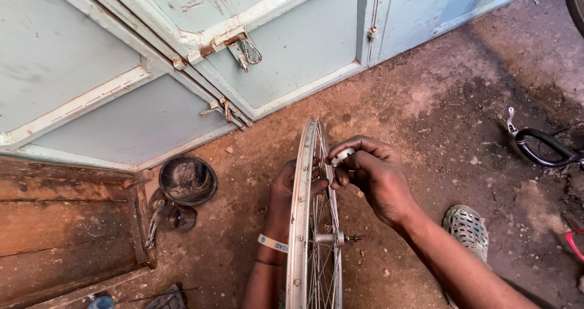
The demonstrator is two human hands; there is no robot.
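A bare bicycle wheel [313, 224] stands upright on the dirt floor [426, 102], tyre off, left hand [286, 187] gripping its rim while the right hand [371, 175] pinches a small white tool [342, 156] at the spokes, a dark bowl [187, 180] nearby.

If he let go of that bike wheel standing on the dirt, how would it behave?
The bicycle wheel stands upright on its thin rim, so it would likely tip or roll. It looks stiff and probably light: bare metal rim, thin spokes, no tyre.

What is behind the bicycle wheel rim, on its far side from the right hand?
Behind the wheel rim the left hand grips the spokes, its wrist wearing a pale band. The rim covers part of its fingers. The right hand pinches a small white tool.
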